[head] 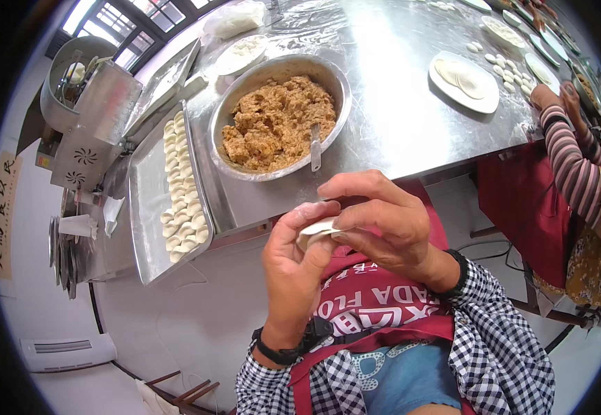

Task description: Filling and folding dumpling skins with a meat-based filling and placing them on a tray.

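Between both hands, in front of my apron, is a folded dumpling [318,231] of pale dough. My left hand [300,249] cradles it from the left, thumb against its near side. Thumb and fingertips of my right hand [386,223] pinch its right edge. Just beyond the hands, a large metal bowl [217,150] holds brown minced filling [282,124], with a flat metal spatula [315,150] stuck in it. To the left, a metal tray [147,218] carries rows of shaped dumplings [181,192]. Round dough wrappers [461,78] lie on a white plate [487,105] at the right.
A steel table [373,129] spans the far side. A floury plate [240,54] and a plastic bag [235,19] stand behind the bowl. At the left is a metal machine [93,119]. Small dough pieces [507,75] lie at the right, near a co-worker's striped sleeve [572,161].
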Demonstrator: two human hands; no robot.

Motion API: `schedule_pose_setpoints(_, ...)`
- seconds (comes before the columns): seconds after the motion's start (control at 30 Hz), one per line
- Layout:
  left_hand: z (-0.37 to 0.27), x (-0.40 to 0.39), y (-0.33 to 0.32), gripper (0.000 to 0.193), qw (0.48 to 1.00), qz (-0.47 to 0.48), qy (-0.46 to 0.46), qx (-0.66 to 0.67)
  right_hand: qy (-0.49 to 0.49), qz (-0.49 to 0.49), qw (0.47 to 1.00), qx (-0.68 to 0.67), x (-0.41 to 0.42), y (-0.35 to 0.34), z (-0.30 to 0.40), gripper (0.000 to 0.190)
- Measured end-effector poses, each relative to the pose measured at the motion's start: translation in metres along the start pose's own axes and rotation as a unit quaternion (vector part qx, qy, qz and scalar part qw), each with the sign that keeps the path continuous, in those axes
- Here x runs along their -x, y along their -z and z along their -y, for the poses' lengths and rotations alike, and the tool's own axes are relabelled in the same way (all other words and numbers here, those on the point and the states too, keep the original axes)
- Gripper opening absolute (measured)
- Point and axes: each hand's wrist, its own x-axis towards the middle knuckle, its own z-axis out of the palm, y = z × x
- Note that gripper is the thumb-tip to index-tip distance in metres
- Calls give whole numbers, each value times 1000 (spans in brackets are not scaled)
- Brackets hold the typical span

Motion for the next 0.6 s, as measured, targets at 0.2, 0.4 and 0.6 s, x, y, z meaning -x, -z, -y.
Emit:
schedule_pose_setpoints(0.2, 1, 2, -3, 41, 999, -23, -2, -37, -14, -10, 1000, -1, 1, -4, -5, 19)
schedule_pose_setpoints(0.4, -2, 5, -1, 38, 987, 18, -9, -161, -41, 17, 999, -22, 4, -1, -8, 16)
schedule_pose_setpoints(0.6, -5, 3, -5, 44, 994, 7, 35, -99, -77, 5, 996, -48, 1, 2, -3, 15)
